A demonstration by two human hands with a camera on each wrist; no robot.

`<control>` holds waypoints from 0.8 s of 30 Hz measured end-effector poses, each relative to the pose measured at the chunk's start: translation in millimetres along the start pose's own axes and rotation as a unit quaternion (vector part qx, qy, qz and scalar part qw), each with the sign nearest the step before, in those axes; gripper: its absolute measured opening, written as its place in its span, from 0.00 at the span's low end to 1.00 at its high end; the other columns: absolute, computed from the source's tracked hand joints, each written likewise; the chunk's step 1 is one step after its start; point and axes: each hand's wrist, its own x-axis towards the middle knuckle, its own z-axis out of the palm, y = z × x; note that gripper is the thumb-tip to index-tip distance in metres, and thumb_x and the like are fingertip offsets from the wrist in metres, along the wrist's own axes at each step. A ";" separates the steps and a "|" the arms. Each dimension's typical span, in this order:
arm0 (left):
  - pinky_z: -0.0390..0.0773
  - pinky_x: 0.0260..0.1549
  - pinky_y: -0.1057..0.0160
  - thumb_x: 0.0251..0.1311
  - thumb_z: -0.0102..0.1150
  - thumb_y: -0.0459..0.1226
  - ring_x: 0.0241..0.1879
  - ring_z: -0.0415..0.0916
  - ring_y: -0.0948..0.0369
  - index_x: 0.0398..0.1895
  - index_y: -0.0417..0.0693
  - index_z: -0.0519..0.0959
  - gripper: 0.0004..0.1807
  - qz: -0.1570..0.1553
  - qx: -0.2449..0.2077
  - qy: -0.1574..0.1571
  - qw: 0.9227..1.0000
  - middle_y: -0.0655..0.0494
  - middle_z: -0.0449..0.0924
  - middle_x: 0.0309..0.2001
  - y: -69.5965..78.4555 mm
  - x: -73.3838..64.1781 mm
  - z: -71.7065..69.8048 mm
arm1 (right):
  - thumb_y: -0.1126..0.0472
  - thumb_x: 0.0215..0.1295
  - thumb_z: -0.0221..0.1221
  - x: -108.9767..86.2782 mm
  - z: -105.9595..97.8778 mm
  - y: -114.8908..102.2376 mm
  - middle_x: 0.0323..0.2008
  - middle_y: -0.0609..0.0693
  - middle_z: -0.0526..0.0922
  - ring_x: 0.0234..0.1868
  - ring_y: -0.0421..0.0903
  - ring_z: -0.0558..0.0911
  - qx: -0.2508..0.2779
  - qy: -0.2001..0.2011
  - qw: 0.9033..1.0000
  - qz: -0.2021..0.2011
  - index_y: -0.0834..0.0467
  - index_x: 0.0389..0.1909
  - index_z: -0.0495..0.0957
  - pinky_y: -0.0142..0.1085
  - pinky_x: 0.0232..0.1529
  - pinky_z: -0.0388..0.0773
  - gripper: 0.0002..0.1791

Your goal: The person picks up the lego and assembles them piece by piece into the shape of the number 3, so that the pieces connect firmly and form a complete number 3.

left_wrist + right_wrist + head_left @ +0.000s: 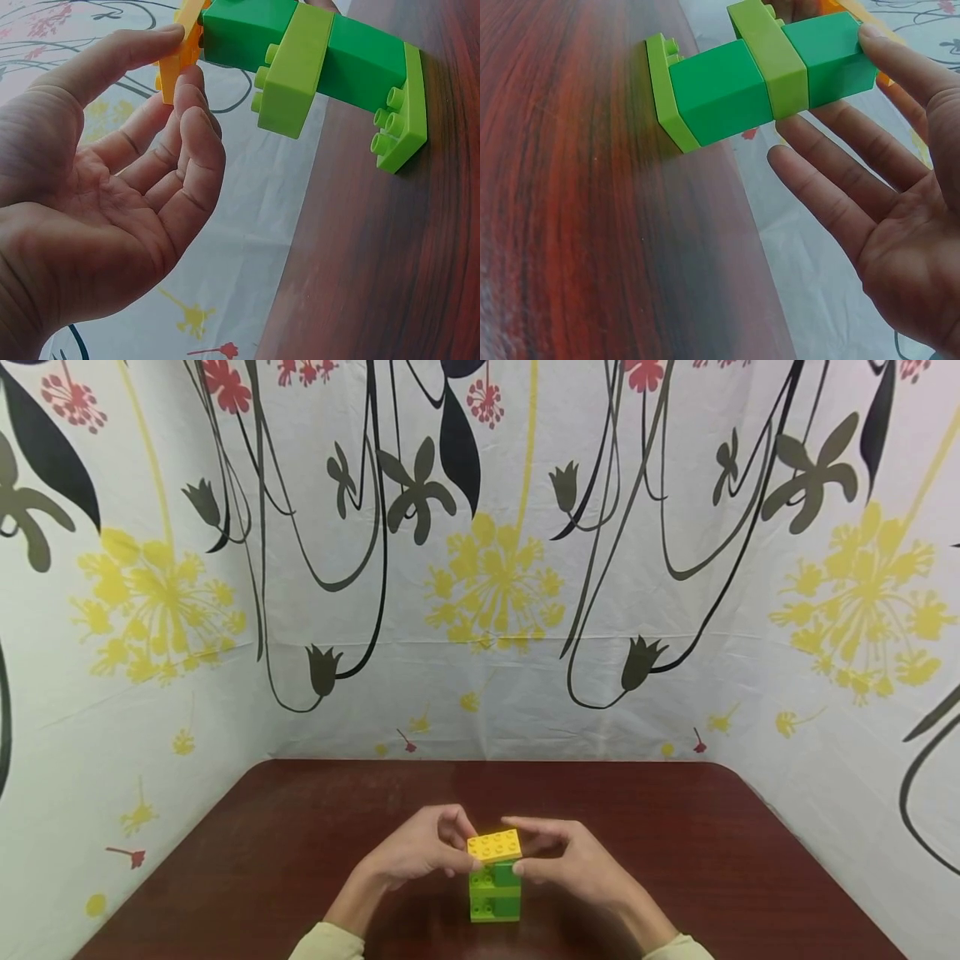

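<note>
In the head view a tower of toy building bricks stands upright near the table's front. Its light green base plate carries a dark green brick, a longer light green brick and another dark green brick. A yellow brick lies over the top, slightly tilted, with studs of the upper dark green brick showing beneath. My left hand pinches the yellow brick between thumb and fingers at its left end. My right hand holds the upper dark green brick, thumb at its top edge and fingers behind.
The dark reddish-brown wooden table has rounded far corners. White cloth printed with flowers hangs behind it and along both sides.
</note>
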 end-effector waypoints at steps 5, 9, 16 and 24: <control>0.82 0.28 0.63 0.56 0.74 0.28 0.28 0.80 0.61 0.40 0.36 0.79 0.13 0.001 0.002 0.005 1.000 0.55 0.85 0.29 0.6 -1.6 -0.3 | 0.61 0.67 0.71 0.3 -0.2 0.7 0.45 0.60 0.91 0.45 0.42 0.89 -0.022 0.005 1.000 -0.012 0.58 0.69 0.79 0.33 0.45 0.87 0.29; 0.81 0.28 0.64 0.55 0.74 0.28 0.28 0.79 0.61 0.39 0.35 0.79 0.13 0.005 0.000 0.004 1.000 0.55 0.84 0.28 0.9 -2.5 -0.4 | 0.61 0.67 0.71 -0.1 -0.4 0.6 0.46 0.61 0.91 0.46 0.43 0.89 -0.024 0.003 1.000 -0.016 0.59 0.68 0.80 0.32 0.47 0.86 0.29; 0.80 0.26 0.66 0.54 0.73 0.27 0.26 0.78 0.62 0.39 0.35 0.79 0.13 0.007 -0.001 -0.006 1.000 0.56 0.83 0.28 0.0 -1.7 0.2 | 0.62 0.67 0.71 -0.2 -0.7 0.6 0.47 0.63 0.90 0.47 0.45 0.89 -0.019 -0.002 1.000 -0.023 0.59 0.68 0.80 0.32 0.48 0.86 0.28; 0.80 0.26 0.65 0.53 0.73 0.27 0.26 0.78 0.62 0.39 0.35 0.79 0.13 0.002 -0.006 0.002 1.000 0.55 0.84 0.28 -0.2 -0.1 2.2 | 0.62 0.68 0.70 -0.5 -1.5 0.9 0.46 0.62 0.91 0.45 0.42 0.89 -0.020 -0.008 0.999 -0.024 0.58 0.68 0.80 0.33 0.47 0.87 0.28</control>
